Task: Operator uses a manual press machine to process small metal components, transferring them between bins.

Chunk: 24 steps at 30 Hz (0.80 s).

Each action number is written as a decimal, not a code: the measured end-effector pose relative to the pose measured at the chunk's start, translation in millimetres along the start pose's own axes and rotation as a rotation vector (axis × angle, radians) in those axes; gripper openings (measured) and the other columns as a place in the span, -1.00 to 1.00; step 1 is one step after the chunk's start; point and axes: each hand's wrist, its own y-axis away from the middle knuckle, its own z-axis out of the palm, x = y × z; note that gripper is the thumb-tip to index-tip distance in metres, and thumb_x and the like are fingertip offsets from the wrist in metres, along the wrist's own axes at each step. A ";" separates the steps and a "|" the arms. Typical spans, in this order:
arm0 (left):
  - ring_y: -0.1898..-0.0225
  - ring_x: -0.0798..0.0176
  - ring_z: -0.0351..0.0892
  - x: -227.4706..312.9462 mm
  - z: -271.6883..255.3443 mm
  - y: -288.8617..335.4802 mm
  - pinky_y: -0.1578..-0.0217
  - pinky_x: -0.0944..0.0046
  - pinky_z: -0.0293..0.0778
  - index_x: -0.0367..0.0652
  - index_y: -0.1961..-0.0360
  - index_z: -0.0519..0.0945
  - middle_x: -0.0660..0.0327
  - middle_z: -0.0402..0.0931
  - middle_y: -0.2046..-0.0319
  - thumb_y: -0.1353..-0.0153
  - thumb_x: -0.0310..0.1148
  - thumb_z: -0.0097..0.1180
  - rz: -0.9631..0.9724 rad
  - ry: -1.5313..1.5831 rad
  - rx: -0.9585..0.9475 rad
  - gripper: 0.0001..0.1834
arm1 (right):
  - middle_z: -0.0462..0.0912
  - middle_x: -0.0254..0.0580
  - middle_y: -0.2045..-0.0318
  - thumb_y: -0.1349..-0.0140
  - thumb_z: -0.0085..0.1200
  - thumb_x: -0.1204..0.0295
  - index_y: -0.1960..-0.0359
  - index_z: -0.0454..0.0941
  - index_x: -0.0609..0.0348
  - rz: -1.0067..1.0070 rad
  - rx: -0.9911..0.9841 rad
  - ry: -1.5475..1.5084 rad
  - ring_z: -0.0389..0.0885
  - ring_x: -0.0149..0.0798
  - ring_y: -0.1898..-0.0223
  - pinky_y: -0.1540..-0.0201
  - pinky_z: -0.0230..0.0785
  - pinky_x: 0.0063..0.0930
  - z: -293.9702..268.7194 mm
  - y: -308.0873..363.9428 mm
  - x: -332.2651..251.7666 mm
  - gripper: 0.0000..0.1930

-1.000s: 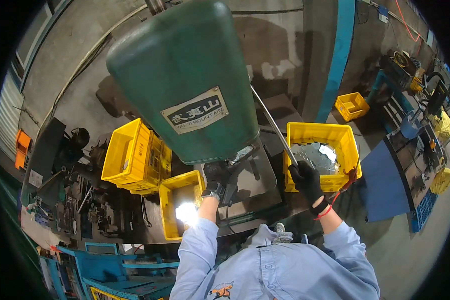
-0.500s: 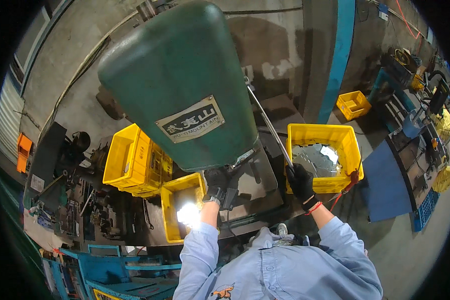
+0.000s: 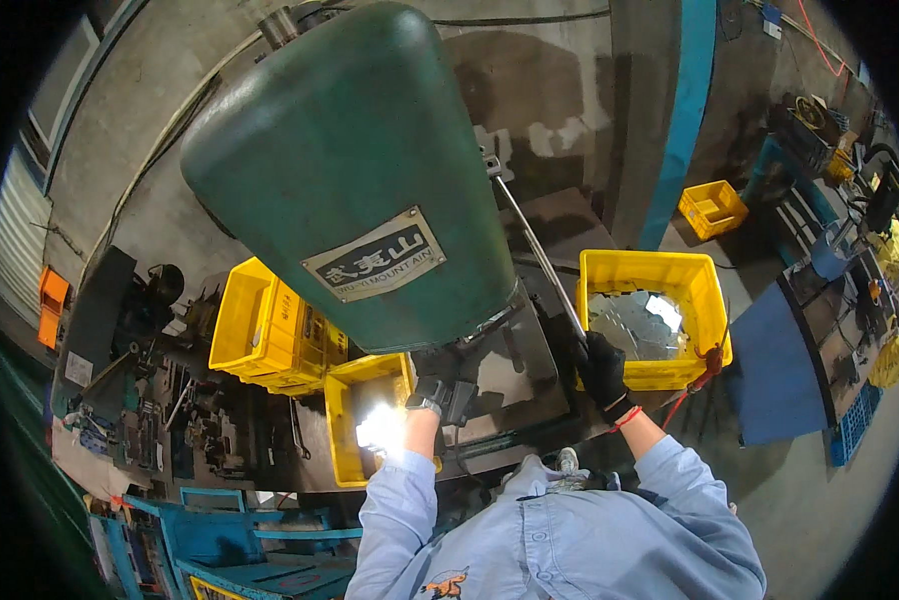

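Observation:
A large green machine head [image 3: 350, 170] with a name plate stands before me and hides part of what lies under it. My right hand [image 3: 603, 370], in a black glove, is closed around the lower end of a long metal lever [image 3: 540, 250] that runs up to the machine's right side. My left hand [image 3: 430, 386], also gloved, reaches to the head's lower edge; its fingers are hidden there. Close to that hand are a small dark block [image 3: 458, 402] and the flat metal worktable [image 3: 525, 375]. Left of my left wrist, a yellow bin [image 3: 342, 430] carries a bright glare.
At right a yellow bin [image 3: 712, 300] holds flat, shiny metal pieces, with a red-handled tool [image 3: 710, 362] at its rim. Stacked yellow bins [image 3: 270, 325] stand at left, beside dark metal parts [image 3: 220, 430]. A blue panel [image 3: 775, 365] is farther right.
The view has shifted slightly. My left hand is now more covered by the machine head. My right hand keeps its hold on the lever, which looks almost unmoved.

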 end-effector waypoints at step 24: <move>0.06 -0.16 0.62 18.8 -21.6 2.2 0.03 -0.09 0.50 -0.11 0.01 0.62 -0.06 0.64 0.09 -0.02 0.27 0.25 0.046 -0.114 0.126 -0.29 | 0.57 -0.45 0.55 -0.32 0.22 0.47 0.23 0.62 0.16 0.267 -0.013 -0.302 0.46 -0.56 0.54 0.49 0.31 -0.54 13.5 3.7 35.2 -0.93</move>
